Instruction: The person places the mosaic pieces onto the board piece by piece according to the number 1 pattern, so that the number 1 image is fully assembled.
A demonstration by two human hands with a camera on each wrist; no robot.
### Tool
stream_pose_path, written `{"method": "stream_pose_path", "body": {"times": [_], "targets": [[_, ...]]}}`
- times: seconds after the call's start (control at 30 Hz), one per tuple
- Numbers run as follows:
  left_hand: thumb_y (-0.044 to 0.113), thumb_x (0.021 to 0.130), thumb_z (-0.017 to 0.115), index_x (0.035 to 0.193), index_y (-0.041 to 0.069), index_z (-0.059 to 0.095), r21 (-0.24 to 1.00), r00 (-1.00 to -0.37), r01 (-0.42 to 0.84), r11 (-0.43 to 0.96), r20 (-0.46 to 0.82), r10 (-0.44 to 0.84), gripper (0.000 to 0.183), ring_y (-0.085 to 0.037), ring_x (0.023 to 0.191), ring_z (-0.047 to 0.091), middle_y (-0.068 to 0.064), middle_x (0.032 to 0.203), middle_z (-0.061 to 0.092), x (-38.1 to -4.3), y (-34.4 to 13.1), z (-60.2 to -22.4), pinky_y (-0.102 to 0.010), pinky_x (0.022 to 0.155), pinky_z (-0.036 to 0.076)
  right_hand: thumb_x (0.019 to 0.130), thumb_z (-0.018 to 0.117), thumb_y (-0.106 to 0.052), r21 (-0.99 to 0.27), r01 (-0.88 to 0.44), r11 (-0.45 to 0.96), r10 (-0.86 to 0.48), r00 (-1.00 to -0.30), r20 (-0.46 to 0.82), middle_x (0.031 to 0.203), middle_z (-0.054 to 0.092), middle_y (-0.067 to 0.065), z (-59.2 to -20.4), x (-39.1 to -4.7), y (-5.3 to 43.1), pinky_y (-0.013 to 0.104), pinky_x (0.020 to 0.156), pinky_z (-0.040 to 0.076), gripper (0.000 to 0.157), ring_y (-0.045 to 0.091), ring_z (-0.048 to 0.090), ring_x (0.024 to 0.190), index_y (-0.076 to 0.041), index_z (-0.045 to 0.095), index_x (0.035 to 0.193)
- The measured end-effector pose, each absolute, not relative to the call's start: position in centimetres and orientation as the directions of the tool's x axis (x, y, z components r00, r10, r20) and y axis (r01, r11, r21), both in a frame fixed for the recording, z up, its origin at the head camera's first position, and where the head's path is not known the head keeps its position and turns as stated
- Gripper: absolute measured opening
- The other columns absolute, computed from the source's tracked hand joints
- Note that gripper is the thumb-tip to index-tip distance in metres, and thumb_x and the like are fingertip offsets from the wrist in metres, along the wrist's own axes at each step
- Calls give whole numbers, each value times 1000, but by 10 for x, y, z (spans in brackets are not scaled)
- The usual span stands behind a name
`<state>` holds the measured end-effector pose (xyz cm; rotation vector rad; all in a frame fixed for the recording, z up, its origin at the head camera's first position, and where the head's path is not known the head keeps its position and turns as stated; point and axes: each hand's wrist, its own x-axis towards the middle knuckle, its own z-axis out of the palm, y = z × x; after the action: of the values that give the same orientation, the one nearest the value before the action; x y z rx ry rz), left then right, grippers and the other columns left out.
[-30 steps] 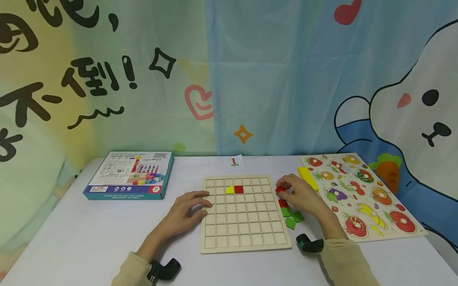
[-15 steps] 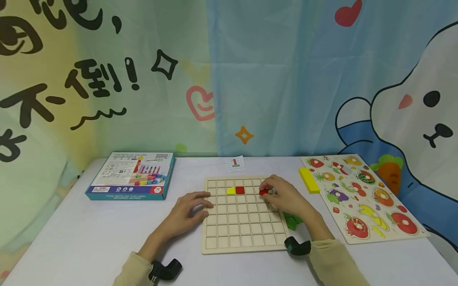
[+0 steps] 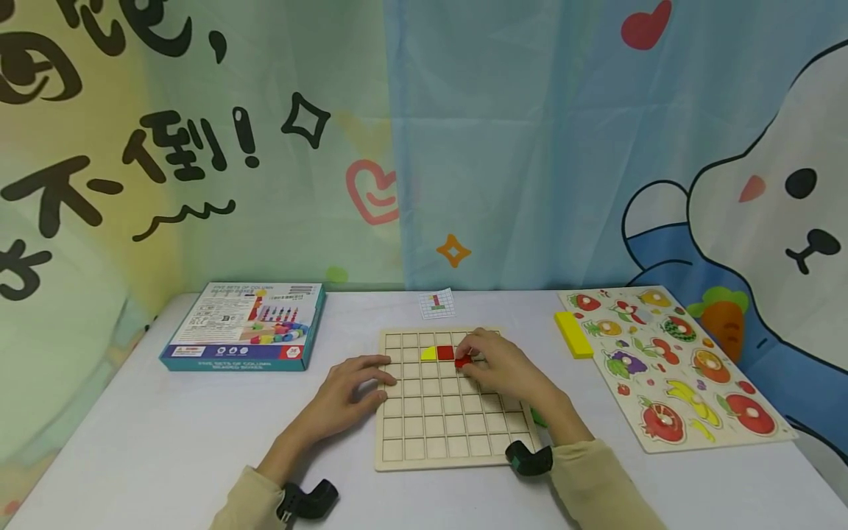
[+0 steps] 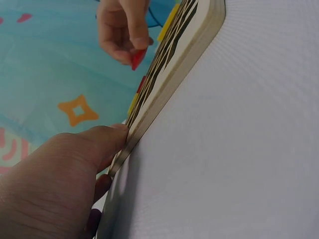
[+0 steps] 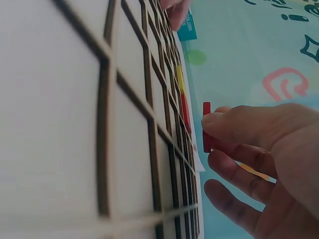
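The pale wooden grid board (image 3: pixel 427 447) lies on the table in the head view. My left hand (image 3: pixel 347 386) rests at its left edge, with fingertips touching the rim. A thin red tile (image 5: pixel 207 142) is pinched between the thumb and fingers of my right hand (image 3: pixel 497 366). That tile is tilted just above the board, right of a red square (image 3: pixel 445 352) seated in the grid. Left of this square sits a yellow piece (image 3: pixel 428 353) with a slanted left side. In the right wrist view the held tile stands edge-on, apart from the board.
Green tiles (image 3: pixel 538 417) lie partly hidden behind my right wrist. A small pattern card (image 3: pixel 436 304) is behind the board. At right are a yellow block (image 3: pixel 573 335) and a fruit puzzle board (image 3: pixel 669 434); a boxed set (image 3: pixel 241 324) lies at left.
My right hand has carried the red tile from beside the board's right edge leftward over the grid, close to the seated red square. My left hand stays at the left edge.
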<state>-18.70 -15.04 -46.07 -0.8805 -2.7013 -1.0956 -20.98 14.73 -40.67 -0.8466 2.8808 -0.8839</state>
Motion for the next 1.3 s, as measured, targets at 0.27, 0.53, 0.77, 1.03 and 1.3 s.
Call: {"method": "stream_pose_path", "body": {"times": [0.27,0.53,0.77,1.03,1.3], "targets": [[24,89,65,106,30,66,615,-829,545,570,291,478,18,-23,132,44,3,136,53,-187,-150,-461,-53,104,28,86,66,-12,-488,-523,699,-536,-834,126,105,61,-1,-408,-210,136,36,85,48,13,18,57,96,-14,64,98],[26,90,64,106,31,66,609,-829,545,576,291,477,18,-22,132,44,3,136,54,-187,-149,-460,-53,105,28,86,66,-10,-466,-552,692,-567,-815,123,103,61,-2,-409,-210,129,37,87,46,15,16,56,96,-13,65,100],[26,90,64,106,32,66,602,-824,554,576,299,481,18,-22,131,45,5,136,53,-188,-149,-462,-52,104,28,85,67,-10,-457,-561,690,-574,-809,127,100,61,-1,-409,-211,128,36,84,46,14,14,55,93,-12,66,98],[26,90,64,107,31,66,603,-824,554,574,300,481,18,-22,131,45,4,135,53,-188,-149,-462,-53,104,28,87,64,-10,-490,-543,682,-567,-816,115,103,61,-1,-410,-211,134,33,82,47,15,15,56,92,-13,65,101],[25,90,64,107,29,66,608,-823,554,569,295,486,18,-23,131,44,2,136,53,-187,-151,-460,-52,103,28,92,61,-15,-508,-509,695,-536,-838,105,103,64,-1,-407,-208,148,35,84,49,12,16,59,96,-13,64,103]]}}
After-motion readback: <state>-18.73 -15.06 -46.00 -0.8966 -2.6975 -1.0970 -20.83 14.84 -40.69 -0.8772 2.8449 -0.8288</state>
